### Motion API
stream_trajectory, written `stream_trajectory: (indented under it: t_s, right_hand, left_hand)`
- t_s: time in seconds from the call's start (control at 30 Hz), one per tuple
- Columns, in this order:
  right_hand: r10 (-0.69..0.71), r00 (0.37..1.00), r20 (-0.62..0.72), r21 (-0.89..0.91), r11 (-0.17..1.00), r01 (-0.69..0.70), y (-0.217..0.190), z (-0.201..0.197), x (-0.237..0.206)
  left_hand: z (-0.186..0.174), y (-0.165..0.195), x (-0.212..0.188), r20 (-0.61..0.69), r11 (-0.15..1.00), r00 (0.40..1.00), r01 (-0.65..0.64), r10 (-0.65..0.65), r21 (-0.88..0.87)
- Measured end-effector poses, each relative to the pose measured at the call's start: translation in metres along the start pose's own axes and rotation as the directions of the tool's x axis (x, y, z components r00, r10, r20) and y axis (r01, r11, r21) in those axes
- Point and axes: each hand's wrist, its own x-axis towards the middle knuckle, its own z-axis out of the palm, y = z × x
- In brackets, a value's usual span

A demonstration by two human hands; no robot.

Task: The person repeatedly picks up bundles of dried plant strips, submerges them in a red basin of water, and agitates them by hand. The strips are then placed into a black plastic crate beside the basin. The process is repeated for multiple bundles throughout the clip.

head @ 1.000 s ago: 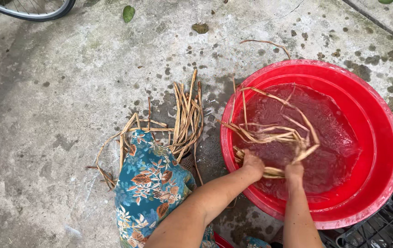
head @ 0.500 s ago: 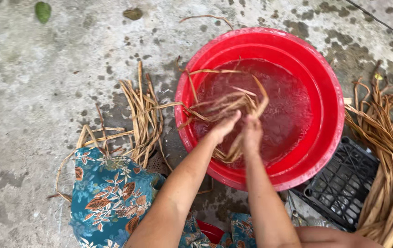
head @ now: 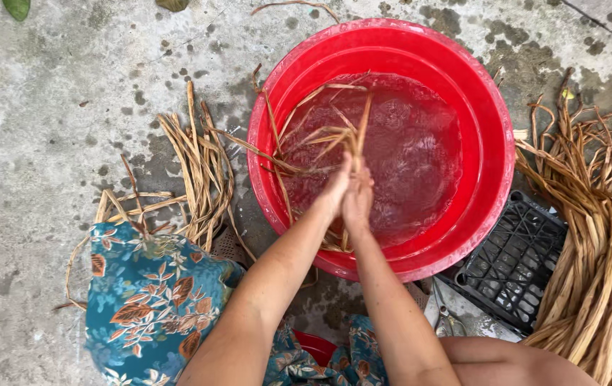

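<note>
Both hands, left hand (head: 334, 191) and right hand (head: 358, 200), pressed together, fingers clamped on dried stalks (head: 324, 136) fanning above fingertips, over red basin (head: 488, 114).

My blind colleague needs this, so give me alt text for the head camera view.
Both hands, left hand and right hand, grip a bundle of dried plant strips over a red basin of water. More strips lie on wet concrete both sides, beside a black crate.

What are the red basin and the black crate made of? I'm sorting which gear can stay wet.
The red basin looks like glossy moulded plastic: smooth, shiny rim with highlights. The black crate also seems plastic, matt, with a moulded grid of openings. Neither shows rust or wood grain.
</note>
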Motion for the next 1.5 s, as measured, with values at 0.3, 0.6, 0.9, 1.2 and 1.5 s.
stream_trajectory:
  t_s: [0.3,0.6,0.9,1.2,1.5]
  right_hand:
    - [0.105,0.993,-0.046,-0.351,0.929,-0.114,0.011,-0.052,0.043]
    - [0.040,0.937,0.347,0.045,0.997,-0.060,0.008,-0.082,0.053]
    - [0.185,0.983,0.003,-0.274,0.945,-0.177,0.027,-0.074,0.056]
    - [-0.348,0.935,0.071,-0.175,0.918,0.356,-0.015,0.020,-0.012]
    - [0.267,0.963,0.033,-0.090,0.960,-0.263,0.007,-0.019,0.024]
  left_hand:
    - [0.021,-0.021,0.002,0.035,0.923,0.985,-0.173,0.172,0.342]
    - [0.045,-0.052,-0.027,0.280,0.020,0.953,-0.280,-0.112,0.960]
    - [0.001,-0.025,-0.004,0.167,0.554,0.959,-0.012,-0.229,0.832]
    - [-0.018,0.017,-0.002,0.014,0.945,0.988,-0.142,0.153,-0.295]
    - [0.018,-0.002,-0.010,0.071,0.996,0.993,0.091,-0.091,0.016]
